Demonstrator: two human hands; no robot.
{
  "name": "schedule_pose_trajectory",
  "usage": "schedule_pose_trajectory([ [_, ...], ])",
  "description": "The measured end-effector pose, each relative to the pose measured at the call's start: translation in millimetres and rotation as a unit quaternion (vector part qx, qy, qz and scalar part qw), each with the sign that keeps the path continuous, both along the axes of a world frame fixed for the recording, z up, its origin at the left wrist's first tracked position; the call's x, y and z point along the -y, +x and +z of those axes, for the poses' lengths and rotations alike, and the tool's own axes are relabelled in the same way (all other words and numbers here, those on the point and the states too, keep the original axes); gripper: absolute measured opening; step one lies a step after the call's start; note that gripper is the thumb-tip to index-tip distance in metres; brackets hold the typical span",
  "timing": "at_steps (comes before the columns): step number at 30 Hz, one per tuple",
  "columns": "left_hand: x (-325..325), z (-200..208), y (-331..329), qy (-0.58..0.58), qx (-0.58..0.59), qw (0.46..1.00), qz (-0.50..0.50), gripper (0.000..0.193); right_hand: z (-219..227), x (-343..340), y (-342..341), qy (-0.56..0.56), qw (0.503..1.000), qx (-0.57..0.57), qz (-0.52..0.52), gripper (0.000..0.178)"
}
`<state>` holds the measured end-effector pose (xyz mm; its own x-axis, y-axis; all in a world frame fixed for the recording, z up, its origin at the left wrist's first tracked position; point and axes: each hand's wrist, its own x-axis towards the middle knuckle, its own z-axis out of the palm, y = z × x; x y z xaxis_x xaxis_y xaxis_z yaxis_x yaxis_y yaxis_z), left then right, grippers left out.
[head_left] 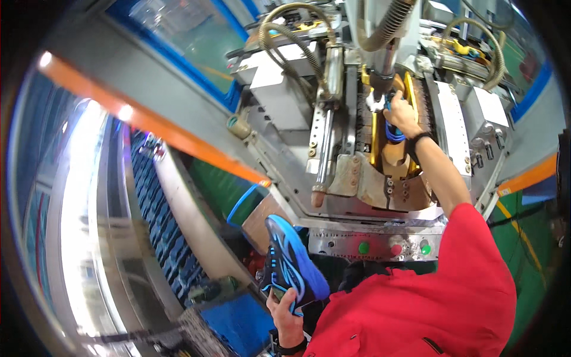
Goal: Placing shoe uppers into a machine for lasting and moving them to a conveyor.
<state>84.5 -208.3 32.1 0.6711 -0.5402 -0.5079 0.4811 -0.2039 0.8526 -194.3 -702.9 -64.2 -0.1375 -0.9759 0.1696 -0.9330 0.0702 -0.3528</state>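
My left hand grips a blue and black sneaker at its collar end. The sneaker points away from me, its toe up near the machine's front, with dark lacing and light blue lines on its side. My right hand reaches into the middle of a machine, its fingers closed on a second shoe, blue and dark. That shoe lies between two yellow strips, under a dark metal press head. My fingers and the press head hide much of it.
A front panel carries green and red buttons. Metal cylinders and hoses flank the machine's middle. To the left runs a conveyor with a dark blue ridged belt. Orange bars slant across both sides.
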Motion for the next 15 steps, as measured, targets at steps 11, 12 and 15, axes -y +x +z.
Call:
schedule_pose_trajectory([
  [11,-107,-12,-65,-0.051,-0.047,0.995,0.071,0.028,-80,-327,93,0.019,0.865,0.17,0.472,0.009],
  [12,-118,-19,-73,-0.014,0.298,0.953,-0.044,0.026,-114,-329,96,-0.006,0.857,0.151,0.493,0.008],
  [15,-148,-31,-81,-0.05,-0.151,0.967,0.2,0.028,-182,-321,99,-0.032,0.829,0.147,0.539,0.007],
])
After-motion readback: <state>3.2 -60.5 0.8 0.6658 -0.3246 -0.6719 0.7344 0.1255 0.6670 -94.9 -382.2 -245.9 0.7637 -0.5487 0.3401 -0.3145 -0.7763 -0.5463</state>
